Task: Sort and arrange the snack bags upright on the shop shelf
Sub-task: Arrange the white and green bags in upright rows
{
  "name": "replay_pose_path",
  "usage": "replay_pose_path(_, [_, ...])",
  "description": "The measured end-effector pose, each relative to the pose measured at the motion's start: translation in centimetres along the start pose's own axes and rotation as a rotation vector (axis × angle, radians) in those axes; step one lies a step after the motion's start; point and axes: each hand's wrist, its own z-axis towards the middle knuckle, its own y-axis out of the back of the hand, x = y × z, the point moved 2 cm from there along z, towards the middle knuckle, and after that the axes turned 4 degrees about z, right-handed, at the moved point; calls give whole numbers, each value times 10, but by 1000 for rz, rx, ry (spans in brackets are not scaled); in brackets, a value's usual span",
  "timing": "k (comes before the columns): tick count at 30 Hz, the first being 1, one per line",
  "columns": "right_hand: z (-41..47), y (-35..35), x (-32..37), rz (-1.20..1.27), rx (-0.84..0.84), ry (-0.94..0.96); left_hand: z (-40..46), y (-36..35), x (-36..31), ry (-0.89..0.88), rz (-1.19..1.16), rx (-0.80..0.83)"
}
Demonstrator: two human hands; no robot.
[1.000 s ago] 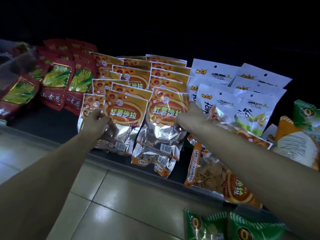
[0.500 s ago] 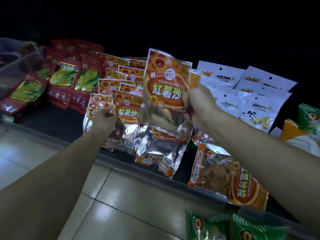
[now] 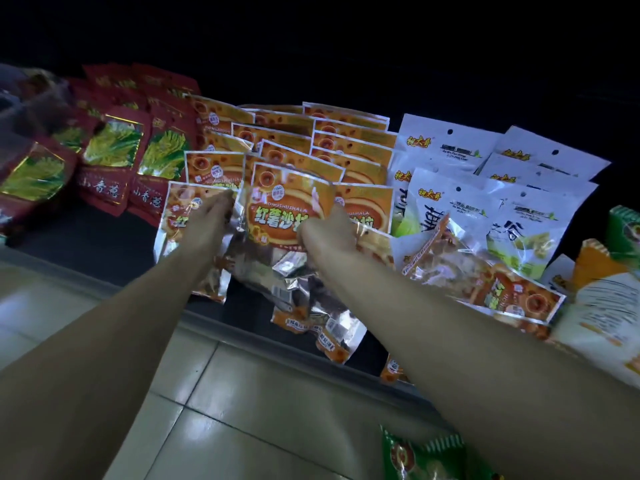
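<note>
Red bags (image 3: pixel 110 157) with green leaf pictures stand in rows at ten o'clock on the dark shelf (image 3: pixel 86 237), and white bags (image 3: pixel 460 202) lean in rows at two o'clock. One orange bag (image 3: pixel 485 275) with a clear window lies flat on its side at three o'clock, over the feet of the white bags. More fallen orange bags (image 3: pixel 322 323) hang over the shelf's front lip at six o'clock from the hands, in front of the standing rows. Green bags (image 3: pixel 426 459) show at the bottom edge, below the shelf, and a green and an orange pack sit at the far right edge. Pale floor tiles (image 3: pixel 225 393) fill the lower left.

Half a second ago the right hand held the front orange bag raised high above the rows; now that bag is down among them, upright at the front of the middle row. The left hand sits in much the same place as before.

The front orange bag (image 3: pixel 284 216) faces the camera, orange above with red characters, crinkled silver foil below. The right hand (image 3: pixel 329 233) grips its right edge at three o'clock, fingers curled round it. The left hand (image 3: pixel 207 220) rests at nine o'clock of it, against the neighbouring orange bag (image 3: pixel 180 216); whether it is clamped on that bag I cannot tell. The orange rows (image 3: pixel 311 140) behind stand in overlapping tiers.
</note>
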Motion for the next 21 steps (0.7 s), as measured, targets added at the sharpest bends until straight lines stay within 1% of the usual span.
replay_pose_path(2, [4,-12,-5,-85,7,12,1,8,0,18,-61,11])
replay_pose_path(4, [5,-28,-11,-211,-9,27,-1,10,4,23,-93,76])
replay_pose_path(7, [7,-40,-22,-410,-100,37,-10,7,10,43,-8,119])
replay_pose_path(9, [9,-39,-27,-621,-203,115,-13,2,10,-33,144,105])
replay_pose_path(11, [11,-35,-30,-801,-276,222,-19,-5,4,-199,300,75])
replay_pose_path(12, [11,-33,-30,-837,-279,256,-21,-10,1,-265,360,46])
replay_pose_path(13, [12,-30,-29,-840,-253,270,-24,-15,-3,-324,425,4])
replay_pose_path(15, [11,-19,-22,-777,-182,274,-23,-24,-9,-374,577,-84])
replay_pose_path(16, [10,-12,-17,-741,-167,287,-25,-29,-15,-384,634,-137])
replay_pose_path(18, [8,9,-2,-722,-180,357,-35,-42,-29,-460,701,-229])
replay_pose_path(19, [6,22,7,-730,-200,409,-44,-51,-38,-518,720,-254])
replay_pose_path(21, [4,56,24,-736,-232,512,-63,-73,-52,-679,741,-218])
